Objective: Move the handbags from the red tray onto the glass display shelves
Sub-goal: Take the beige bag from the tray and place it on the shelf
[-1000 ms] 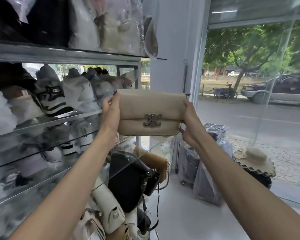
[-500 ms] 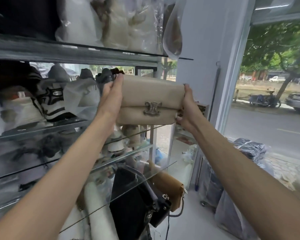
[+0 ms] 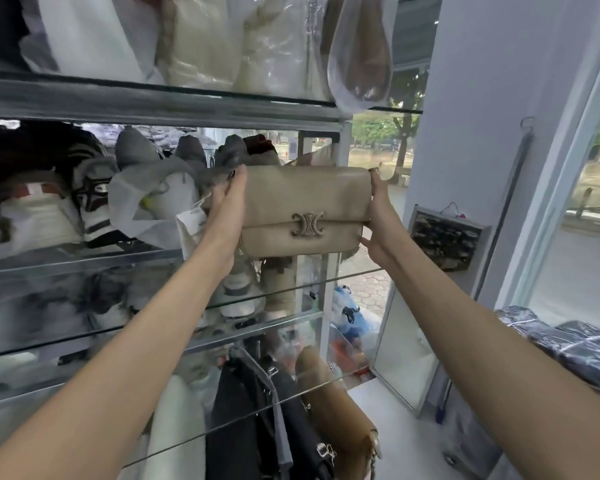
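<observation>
Beige handbag (image 3: 305,211) held level between my hands — left hand (image 3: 227,211) at 9 o'clock, right hand (image 3: 378,220) at 3 — above the glass shelf (image 3: 354,277).

Two bare forearms reach in from the near edge, no sleeves showing on either. Left hand (image 3: 226,209) and right hand (image 3: 378,216): no rings, watch or bracelets in view. Wrists slim, fingers long. Fingernails too small and blurred to describe.
</observation>
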The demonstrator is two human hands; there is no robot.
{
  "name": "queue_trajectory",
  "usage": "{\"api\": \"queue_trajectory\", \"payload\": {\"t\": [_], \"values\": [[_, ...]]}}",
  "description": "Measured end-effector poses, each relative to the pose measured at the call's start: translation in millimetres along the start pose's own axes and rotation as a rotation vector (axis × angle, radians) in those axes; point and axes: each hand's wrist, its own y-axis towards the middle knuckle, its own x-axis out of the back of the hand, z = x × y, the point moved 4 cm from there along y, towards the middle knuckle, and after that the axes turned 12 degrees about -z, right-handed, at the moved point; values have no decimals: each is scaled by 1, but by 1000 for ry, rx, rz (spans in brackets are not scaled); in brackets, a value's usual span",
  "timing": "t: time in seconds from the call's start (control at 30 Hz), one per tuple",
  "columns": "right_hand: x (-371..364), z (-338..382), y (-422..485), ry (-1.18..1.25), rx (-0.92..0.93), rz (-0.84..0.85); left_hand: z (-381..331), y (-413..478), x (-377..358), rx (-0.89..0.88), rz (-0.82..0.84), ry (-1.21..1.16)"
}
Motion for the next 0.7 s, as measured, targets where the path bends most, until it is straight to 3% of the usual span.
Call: {"api": "queue_trajectory", "payload": {"t": [0.3, 0.7], "values": [[13, -24, 27, 26, 26, -19, 9, -5, -29, -106, -97, 89], [10, -26, 19, 81, 23, 6, 10, -12, -19, -78, -139, 60]]}}
